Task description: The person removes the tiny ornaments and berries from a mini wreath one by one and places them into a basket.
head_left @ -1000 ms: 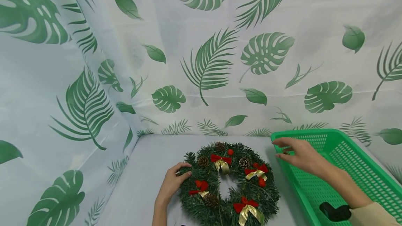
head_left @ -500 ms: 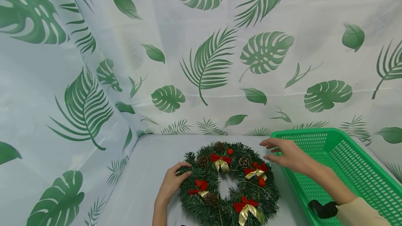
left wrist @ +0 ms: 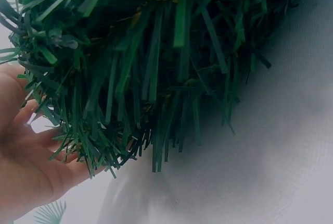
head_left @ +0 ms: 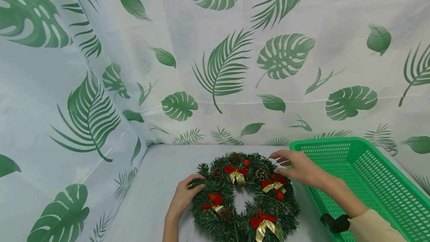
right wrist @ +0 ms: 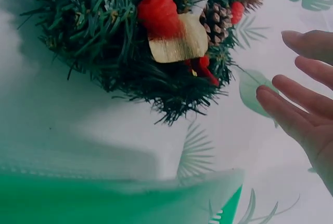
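A green Christmas wreath (head_left: 244,197) with red and gold bows and pine cones lies flat on the table. My left hand (head_left: 186,193) holds its left rim, fingers curled over the needles (left wrist: 130,78), palm (left wrist: 26,172) beside them. My right hand (head_left: 295,165) hovers over the wreath's upper right edge with fingers (right wrist: 302,109) straight and spread, holding nothing. The right wrist view shows a red and gold bow (right wrist: 171,31) and a pine cone (right wrist: 218,21) just beyond those fingers.
A green plastic mesh basket (head_left: 386,182) stands on the table to the right of the wreath, under my right forearm. A leaf-print cloth (head_left: 215,66) covers the table and hangs as walls behind and to the left.
My right hand has moved left from over the basket's near corner to above the wreath's upper right edge. The left hand and the wreath have stayed put.
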The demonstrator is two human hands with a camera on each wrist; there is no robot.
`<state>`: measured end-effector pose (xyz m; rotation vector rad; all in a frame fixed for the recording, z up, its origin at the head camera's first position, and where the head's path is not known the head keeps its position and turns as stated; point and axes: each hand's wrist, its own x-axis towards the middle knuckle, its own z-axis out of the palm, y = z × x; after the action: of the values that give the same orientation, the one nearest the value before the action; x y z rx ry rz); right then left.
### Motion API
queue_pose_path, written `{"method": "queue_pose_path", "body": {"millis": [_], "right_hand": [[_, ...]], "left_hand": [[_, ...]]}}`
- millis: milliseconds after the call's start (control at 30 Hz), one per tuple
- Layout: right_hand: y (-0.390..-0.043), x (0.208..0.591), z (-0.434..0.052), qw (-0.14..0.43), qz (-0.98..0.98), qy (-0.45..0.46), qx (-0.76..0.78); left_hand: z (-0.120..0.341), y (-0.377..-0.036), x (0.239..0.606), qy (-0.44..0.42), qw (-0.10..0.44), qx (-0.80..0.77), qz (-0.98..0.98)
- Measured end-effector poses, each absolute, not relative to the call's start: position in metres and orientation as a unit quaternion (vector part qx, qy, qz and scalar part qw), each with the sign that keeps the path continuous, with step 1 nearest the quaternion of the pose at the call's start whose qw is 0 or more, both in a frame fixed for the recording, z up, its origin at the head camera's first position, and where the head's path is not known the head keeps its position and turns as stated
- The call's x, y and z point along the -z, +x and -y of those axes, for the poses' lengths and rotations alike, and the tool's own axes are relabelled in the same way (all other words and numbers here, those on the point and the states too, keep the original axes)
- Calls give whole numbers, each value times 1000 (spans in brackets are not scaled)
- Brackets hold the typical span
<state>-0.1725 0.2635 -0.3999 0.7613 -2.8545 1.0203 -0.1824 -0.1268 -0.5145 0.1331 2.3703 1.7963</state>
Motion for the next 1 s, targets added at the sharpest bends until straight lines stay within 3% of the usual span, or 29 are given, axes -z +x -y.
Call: {"method": "queue_pose_path", "body": {"millis": [1000], "right_hand": [[-180, 418, -245, -20, 909, 266, -321]], "left_hand": [[126, -182, 511, 46, 80, -598, -796]]}}
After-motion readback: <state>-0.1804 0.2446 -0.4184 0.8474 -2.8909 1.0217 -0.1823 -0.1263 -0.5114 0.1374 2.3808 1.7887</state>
